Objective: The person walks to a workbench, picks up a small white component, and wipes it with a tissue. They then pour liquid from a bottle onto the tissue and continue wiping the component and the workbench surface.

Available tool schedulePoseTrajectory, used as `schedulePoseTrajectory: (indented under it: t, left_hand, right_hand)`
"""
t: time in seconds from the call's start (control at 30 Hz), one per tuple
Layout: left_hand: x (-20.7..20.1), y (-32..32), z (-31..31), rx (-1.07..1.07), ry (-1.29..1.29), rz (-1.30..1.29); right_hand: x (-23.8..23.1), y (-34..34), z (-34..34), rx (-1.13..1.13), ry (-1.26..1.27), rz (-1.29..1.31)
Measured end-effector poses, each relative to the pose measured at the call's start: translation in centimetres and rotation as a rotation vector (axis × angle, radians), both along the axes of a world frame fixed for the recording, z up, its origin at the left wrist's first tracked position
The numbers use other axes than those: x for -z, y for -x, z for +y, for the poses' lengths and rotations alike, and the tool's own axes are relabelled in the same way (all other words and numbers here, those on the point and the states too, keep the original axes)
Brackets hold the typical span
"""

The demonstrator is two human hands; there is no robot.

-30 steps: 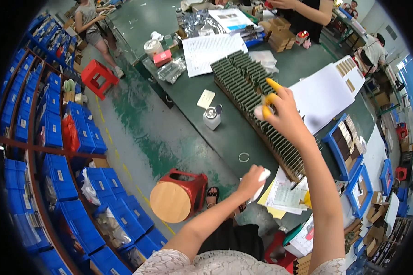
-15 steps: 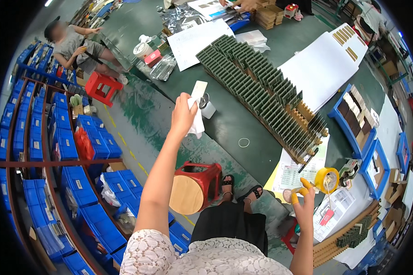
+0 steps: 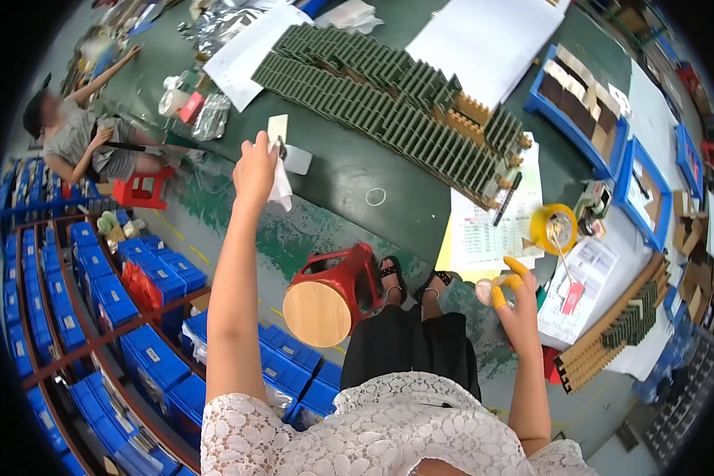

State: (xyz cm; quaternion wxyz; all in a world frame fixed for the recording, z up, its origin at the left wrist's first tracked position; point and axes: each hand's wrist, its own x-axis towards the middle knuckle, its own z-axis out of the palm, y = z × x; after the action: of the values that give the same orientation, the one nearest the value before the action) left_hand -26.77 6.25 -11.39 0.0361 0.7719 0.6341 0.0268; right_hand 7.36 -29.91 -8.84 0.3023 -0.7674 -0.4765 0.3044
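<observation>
While the left arm is being stretched far forward, a crumpled white cloth (image 3: pixel 280 184) is being pinched in the left hand (image 3: pixel 255 168), fingers closed around it, with the loose end hanging down toward the person. Just beyond the fingertips, a small cream card (image 3: pixel 277 129) and a small white box (image 3: pixel 297 159) are lying on the dark green surface (image 3: pixel 349 170); whether the cloth is touching the box cannot be told. The card is lying ahead of the hand and slightly to its right, long axis pointing away from the person; the left hand is by far the nearer one.

Further right on the surface, a thin white ring (image 3: pixel 376 196) is lying by itself, and long rows of green slotted parts (image 3: pixel 389 103) are running diagonally across the middle.

The right hand (image 3: pixel 514 295) is being held low and close to the body, well apart from the cloth. Yellow finger cots (image 3: pixel 516 264) are being worn on at least two fingers, and a small clear round object (image 3: pixel 486 289) is being held between them, though its kind cannot be made out. A yellow tape roll (image 3: pixel 553 228) is resting on printed sheets (image 3: pixel 484 230) just above that hand.

A red stool with a round wooden seat (image 3: pixel 325 297) is standing on the floor below the surface edge. Blue bins (image 3: pixel 95 278) are stacked on shelving at left, where another person (image 3: pixel 79 139) is sitting.
</observation>
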Motion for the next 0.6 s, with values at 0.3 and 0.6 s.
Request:
schedulePoseTrajectory:
  t: [0.3,0.6]
  left_hand:
    - [-0.5,-4.6,-7.5,0.085,-0.038,-0.221]
    - [11.6,-16.4,-18.5,0.422,0.111,-0.247]
  right_hand:
    - [0.2,-1.1,-1.8,0.088,0.015,0.025]
    - [2.5,-1.5,-4.6,0.125,0.084,0.086]
